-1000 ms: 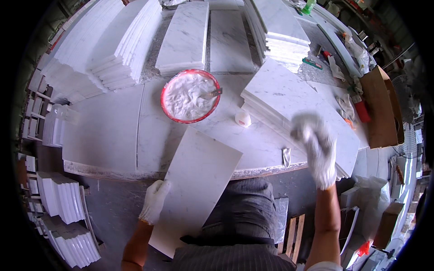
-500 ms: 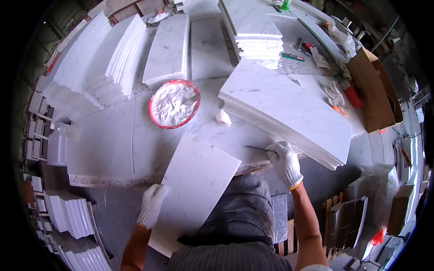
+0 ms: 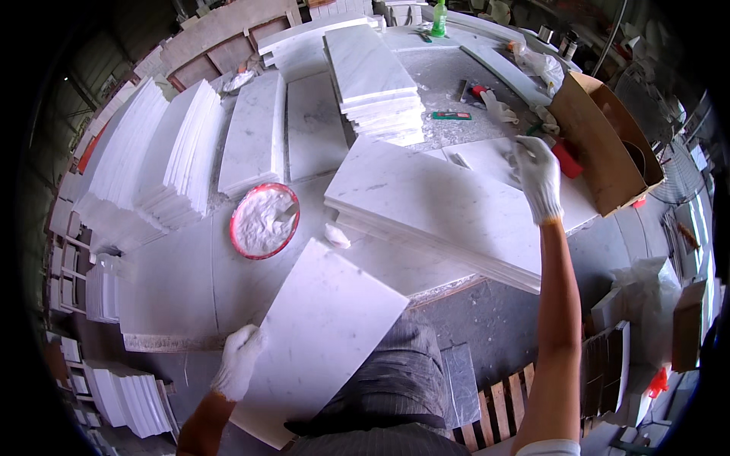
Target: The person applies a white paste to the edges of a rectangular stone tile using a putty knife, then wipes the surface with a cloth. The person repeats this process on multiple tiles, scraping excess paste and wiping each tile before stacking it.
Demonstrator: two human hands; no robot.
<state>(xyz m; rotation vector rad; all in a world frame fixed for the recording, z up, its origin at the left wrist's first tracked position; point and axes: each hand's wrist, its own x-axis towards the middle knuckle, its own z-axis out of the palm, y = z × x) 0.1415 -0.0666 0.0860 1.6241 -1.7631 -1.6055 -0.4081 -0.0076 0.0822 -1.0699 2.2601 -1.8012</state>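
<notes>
A white marble slab (image 3: 327, 327) with grey veining leans tilted between the table's front edge and my lap. My left hand (image 3: 242, 357), in a white knit glove, is closed on the slab's left edge. Out over the right of the table, beyond a stack of slabs (image 3: 433, 205), is my gloved right hand (image 3: 538, 178). Its fingers are curled downward beside a red object (image 3: 566, 157); what they hold is hidden. A red-rimmed bowl (image 3: 265, 220) of white paste, with a scraper blade (image 3: 287, 213) in it, stands left of the slab. A crumpled white wad (image 3: 336, 235) lies at its top corner.
Upright rows of slabs (image 3: 114, 152) line the far left. Another slab stack (image 3: 372, 72) stands at the back. A green-handled tool (image 3: 452, 116), a green bottle (image 3: 439, 19) and an open cardboard box (image 3: 601, 144) are to the right. A wooden pallet (image 3: 498, 406) lies below.
My right hand has moved from the table's front edge out to the far right. The thin dark tool it held no longer shows. My left hand still holds the slab; the view has shifted.
</notes>
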